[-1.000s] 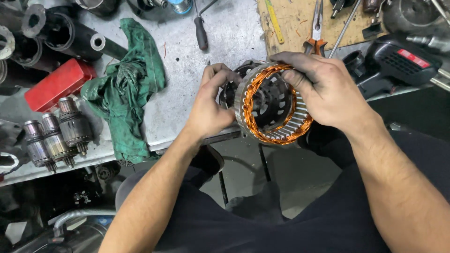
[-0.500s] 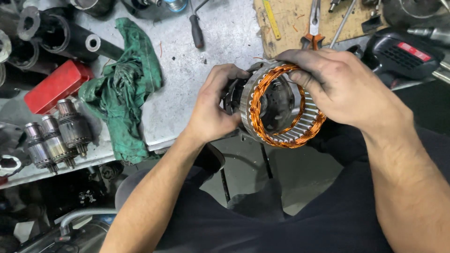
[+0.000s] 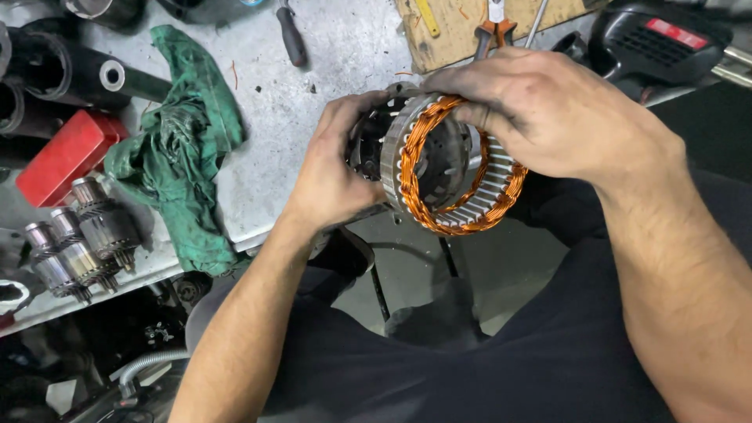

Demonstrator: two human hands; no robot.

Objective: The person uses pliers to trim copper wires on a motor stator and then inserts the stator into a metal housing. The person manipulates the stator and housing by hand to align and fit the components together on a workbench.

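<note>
Stator tilted further since a moment ago.
Your left hand point(image 3: 333, 176) and right hand point(image 3: 540, 110) both clasp one copper-wound stator point(image 3: 450, 168); one green rag point(image 3: 184, 153), three gears point(image 3: 78, 247) lie beside.

Both forearms bare, no sleeves visible, no gloves, watch or rings. Left hand point(image 3: 333, 176) and right hand point(image 3: 548, 110) w/ dark grease smudges on fingers & knuckles. Dark clothing, lower centre of frame; hairy forearms.

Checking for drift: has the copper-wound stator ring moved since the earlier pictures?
Cannot tell: the stator ring sits nearer the pliers, but the head camera shifted too.
</note>
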